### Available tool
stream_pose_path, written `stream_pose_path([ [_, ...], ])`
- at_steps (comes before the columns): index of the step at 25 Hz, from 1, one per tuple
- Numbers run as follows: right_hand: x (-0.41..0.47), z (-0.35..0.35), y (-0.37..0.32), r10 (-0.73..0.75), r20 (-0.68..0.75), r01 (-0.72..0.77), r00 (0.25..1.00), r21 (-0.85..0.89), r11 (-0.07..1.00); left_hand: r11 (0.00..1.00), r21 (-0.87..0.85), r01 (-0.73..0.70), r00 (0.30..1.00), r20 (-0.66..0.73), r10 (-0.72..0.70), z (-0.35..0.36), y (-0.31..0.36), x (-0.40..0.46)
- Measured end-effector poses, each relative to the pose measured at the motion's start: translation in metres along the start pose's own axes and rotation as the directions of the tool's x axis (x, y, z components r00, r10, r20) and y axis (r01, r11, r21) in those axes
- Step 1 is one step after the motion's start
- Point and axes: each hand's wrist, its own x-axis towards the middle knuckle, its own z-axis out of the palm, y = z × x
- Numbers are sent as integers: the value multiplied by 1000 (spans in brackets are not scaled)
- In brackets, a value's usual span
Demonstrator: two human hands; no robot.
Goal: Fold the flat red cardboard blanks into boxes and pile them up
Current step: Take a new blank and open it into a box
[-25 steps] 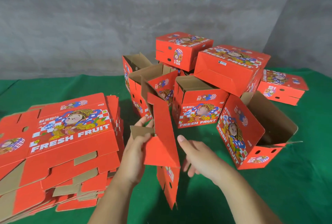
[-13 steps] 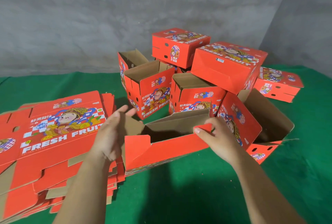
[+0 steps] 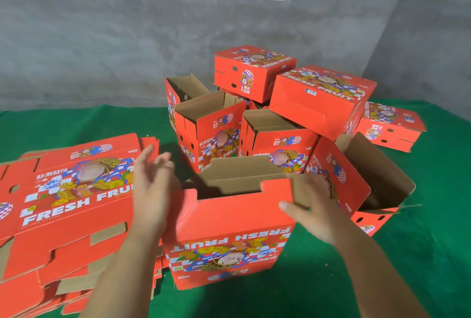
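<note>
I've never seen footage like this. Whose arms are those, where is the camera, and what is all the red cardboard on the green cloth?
No machine here: a person wears a camera on the head, looking down at their own hands. The right hand grips the rim of a half-formed box, printing upside down; the left hand is open at its other side. On the left lies a stack of flat blanks. Behind stands a pile of folded boxes, all on the green cloth.

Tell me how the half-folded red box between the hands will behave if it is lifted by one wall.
The half-folded box is probably light: thin corrugated card, open top, nothing visible inside. Its walls would likely flex or skew, since the top flaps are unfolded. The right hand grips one corner; the left hand hovers open.
</note>
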Motion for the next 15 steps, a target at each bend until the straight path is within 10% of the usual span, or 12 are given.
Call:
stream_pose_path([
  [3, -8, 23, 0, 194, -152, -234, 969, -323, 917, 919, 260, -296, 937, 266, 226, 2, 0, -11],
  [6, -9, 41, -26, -284, -284, 92, 916, -540, 836, 673, 524, -522, 840, 454, 297, 8, -1, -16],
  [8, -7, 57, -38, -383, -180, 225, 906, -561, 797, 676, 559, -481, 855, 470, 219, 8, 0, -21],
  [11, -1, 74, -39, -151, -102, 75, 983, -528, 846, 835, 472, -282, 863, 505, 6, 4, 10, -31],
  [15, 1, 78, -38, -189, -66, 127, 980, -524, 842, 641, 675, -364, 761, 613, -213, -1, 18, -30],
])
